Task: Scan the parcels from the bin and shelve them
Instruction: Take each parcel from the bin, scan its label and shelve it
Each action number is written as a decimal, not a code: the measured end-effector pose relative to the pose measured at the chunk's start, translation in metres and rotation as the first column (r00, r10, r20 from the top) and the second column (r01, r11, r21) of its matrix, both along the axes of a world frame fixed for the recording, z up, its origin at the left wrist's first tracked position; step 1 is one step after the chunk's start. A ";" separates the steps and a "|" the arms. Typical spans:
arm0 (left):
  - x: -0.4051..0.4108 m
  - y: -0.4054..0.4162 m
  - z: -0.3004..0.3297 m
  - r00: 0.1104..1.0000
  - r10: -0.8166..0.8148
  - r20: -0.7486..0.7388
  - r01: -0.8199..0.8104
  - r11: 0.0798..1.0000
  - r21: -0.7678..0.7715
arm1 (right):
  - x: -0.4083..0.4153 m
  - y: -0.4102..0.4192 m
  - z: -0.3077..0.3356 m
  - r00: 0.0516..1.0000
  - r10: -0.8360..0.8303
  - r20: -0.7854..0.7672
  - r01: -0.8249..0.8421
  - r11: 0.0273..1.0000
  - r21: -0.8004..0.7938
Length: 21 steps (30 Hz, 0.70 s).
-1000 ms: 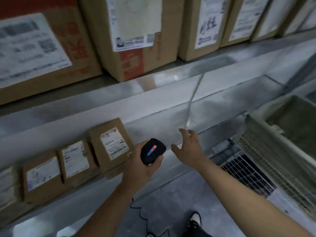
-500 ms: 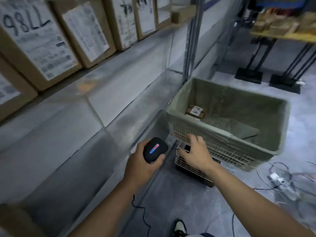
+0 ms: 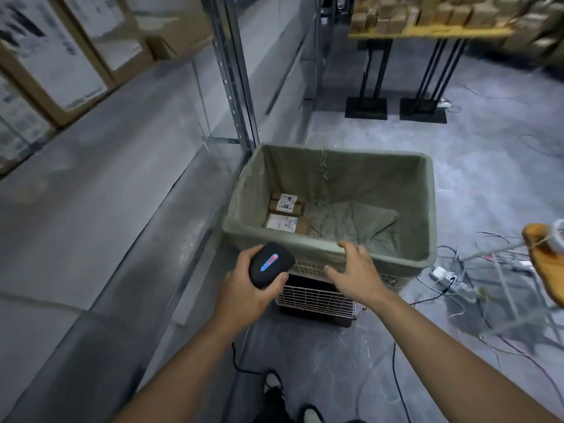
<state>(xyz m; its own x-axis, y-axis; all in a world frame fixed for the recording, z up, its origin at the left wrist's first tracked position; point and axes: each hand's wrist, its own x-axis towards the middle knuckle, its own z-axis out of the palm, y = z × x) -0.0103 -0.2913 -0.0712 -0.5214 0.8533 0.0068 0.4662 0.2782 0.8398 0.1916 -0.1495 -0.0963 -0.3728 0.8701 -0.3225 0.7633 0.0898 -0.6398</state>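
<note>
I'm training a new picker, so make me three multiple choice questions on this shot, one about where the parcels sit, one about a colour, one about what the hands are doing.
1. Where in the bin do the parcels lie?
A. On the bottom, at the side near the shelving
B. Stacked up to the rim
C. On the floor outside it

2. What colour is the bin's cloth liner?
A. Bright blue
B. Dull green
C. White

3. What is the left hand doing?
A. Hanging free
B. Gripping the scanner
C. Lifting a parcel

Answers: 1 A, the parcels lie low on the liner at the shelf side. 2 B, the cloth over the rim and walls is dull green. 3 B, the fingers curl round the black scanner, while the right hand reaches to the bin with its fingers spread and holds nothing.
</note>
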 end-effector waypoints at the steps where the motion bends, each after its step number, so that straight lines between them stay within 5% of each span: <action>1: -0.003 0.007 -0.001 1.000 -0.004 0.001 0.004 1.000 -0.005 | -0.001 0.005 -0.002 1.000 -0.006 0.000 0.006 1.000 -0.001; 21: -0.121 0.179 -0.045 0.995 0.023 0.095 -0.017 0.998 -0.061 | -0.116 0.176 -0.052 0.989 -0.044 0.143 0.051 0.997 -0.051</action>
<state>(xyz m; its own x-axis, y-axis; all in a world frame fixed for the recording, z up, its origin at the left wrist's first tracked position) -0.1309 -0.1123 -0.1166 -0.5343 0.8400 -0.0948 0.3781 0.3378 0.8619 0.0755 0.0261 -0.1486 -0.2784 0.8652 -0.4170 0.8494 0.0191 -0.5274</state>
